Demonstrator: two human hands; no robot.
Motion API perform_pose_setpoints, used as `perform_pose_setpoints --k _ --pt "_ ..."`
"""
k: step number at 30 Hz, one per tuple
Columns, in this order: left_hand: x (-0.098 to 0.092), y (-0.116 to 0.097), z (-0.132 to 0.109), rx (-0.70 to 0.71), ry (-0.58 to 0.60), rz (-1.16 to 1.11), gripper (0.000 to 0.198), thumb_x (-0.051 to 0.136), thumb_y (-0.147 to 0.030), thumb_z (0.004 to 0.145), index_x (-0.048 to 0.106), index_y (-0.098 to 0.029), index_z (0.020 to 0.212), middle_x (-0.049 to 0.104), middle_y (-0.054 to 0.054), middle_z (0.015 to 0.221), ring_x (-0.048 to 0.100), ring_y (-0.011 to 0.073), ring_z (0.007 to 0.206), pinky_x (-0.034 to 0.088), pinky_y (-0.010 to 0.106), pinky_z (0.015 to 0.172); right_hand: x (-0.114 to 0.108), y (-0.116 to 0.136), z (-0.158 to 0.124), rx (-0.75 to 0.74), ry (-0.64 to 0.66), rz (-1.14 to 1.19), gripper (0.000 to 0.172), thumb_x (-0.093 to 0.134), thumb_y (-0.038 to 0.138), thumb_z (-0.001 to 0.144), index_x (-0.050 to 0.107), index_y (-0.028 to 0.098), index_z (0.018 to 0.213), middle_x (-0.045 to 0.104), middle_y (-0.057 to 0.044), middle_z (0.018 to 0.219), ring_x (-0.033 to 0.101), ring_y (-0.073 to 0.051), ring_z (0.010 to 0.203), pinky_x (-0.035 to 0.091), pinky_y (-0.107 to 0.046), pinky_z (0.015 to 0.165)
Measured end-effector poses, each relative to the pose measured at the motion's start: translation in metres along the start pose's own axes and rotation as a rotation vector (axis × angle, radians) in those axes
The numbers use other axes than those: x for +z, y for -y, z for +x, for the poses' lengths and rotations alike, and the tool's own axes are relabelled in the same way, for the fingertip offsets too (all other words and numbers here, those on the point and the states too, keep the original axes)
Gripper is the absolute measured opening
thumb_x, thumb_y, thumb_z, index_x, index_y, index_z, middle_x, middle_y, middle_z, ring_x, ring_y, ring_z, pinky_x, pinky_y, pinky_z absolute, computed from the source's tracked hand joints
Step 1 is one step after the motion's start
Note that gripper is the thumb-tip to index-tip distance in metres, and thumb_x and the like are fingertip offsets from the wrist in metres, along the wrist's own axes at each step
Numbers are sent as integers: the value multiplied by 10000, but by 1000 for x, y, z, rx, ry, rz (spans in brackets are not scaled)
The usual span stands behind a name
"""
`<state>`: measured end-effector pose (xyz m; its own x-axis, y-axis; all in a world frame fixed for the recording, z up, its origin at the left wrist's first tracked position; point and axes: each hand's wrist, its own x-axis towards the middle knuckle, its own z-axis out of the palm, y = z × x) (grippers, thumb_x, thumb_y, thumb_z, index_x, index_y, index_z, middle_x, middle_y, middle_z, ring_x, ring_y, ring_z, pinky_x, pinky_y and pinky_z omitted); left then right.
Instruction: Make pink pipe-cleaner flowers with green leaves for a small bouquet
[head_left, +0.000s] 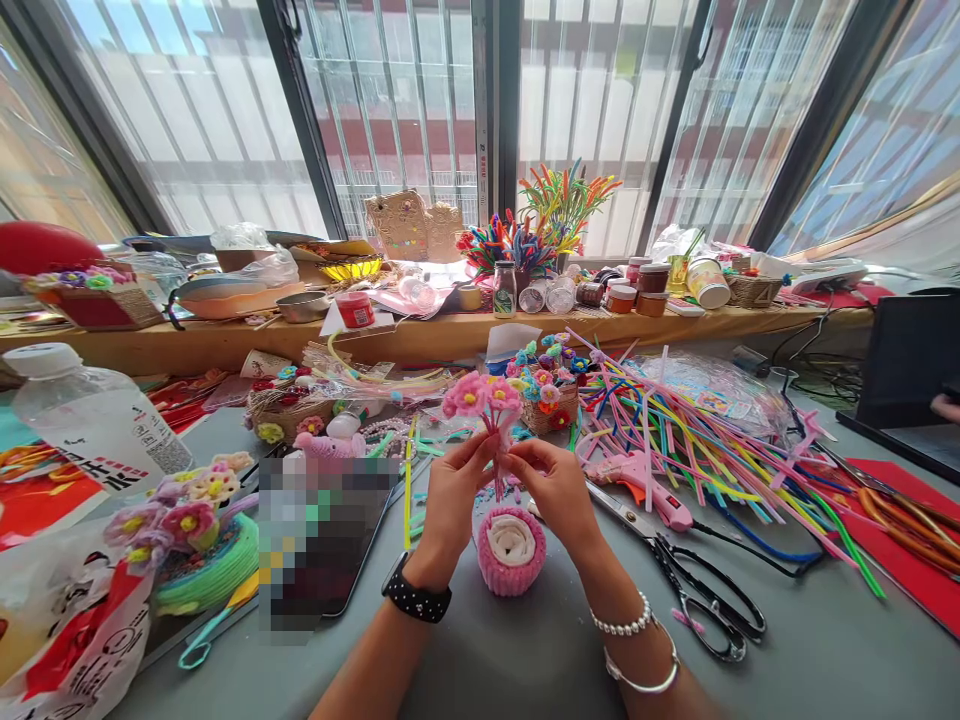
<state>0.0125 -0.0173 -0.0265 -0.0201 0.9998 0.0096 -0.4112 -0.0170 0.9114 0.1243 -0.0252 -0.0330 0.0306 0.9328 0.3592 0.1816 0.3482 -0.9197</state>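
A bunch of pink pipe-cleaner flowers (484, 396) with yellow centres stands upright above the table, its thin stems pinched between both hands. My left hand (457, 490) grips the stems from the left with thumb and fingers. From the other side, my right hand (551, 488) is closed on the same bunch, fingertips at the stems just under the blooms. Directly below the stem ends sits a round pink ribbed pot (510, 578) with a white rolled filling (511, 540) inside. The stems hang above it, apart from the filling as far as I can see.
Large black-handled scissors (701, 590) and a pink glue gun (641, 485) lie to the right, before a heap of pipe cleaners (697, 440). At left are a phone (337, 545), a green flower pot (214, 570) and a plastic bottle (97, 420). A crowded sill (420, 345) runs behind.
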Motion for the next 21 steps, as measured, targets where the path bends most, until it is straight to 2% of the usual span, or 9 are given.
perform_pose_setpoints --k 5,10,13,16,21 --pt "5 1 -4 -22 117 -31 253 612 -317 659 673 -156 844 669 82 871 591 186 830 451 289 745 -1 3 -1 -19 -45 -89 136 563 259 700 634 152 655 630 -22 623 551 -132 565 427 -227 562" --pt "6 2 -5 -26 163 90 332 647 -300 621 649 -143 914 667 91 898 599 201 811 448 297 751 0 1 0 -62 -49 -232 133 557 231 706 639 158 631 598 -24 618 545 -138 572 428 -241 559" --pt "3 3 -2 3 143 159 324 631 -323 631 652 -134 893 674 86 864 607 202 762 464 291 699 -3 -1 1 -102 19 -281 103 576 237 697 656 184 658 594 -23 644 545 -144 596 435 -254 573" --pt "1 1 -1 64 132 235 287 612 -329 649 659 -144 863 680 59 822 609 181 740 461 258 684 -11 1 2 -111 96 -221 98 586 260 697 660 197 706 613 -28 682 564 -149 620 453 -259 583" --pt "1 -4 -1 16 168 225 263 637 -322 622 661 -155 824 677 28 726 614 160 640 473 257 637 -26 6 4 -206 -48 -220 190 543 254 736 606 191 904 606 -43 776 569 -157 683 470 -277 635"
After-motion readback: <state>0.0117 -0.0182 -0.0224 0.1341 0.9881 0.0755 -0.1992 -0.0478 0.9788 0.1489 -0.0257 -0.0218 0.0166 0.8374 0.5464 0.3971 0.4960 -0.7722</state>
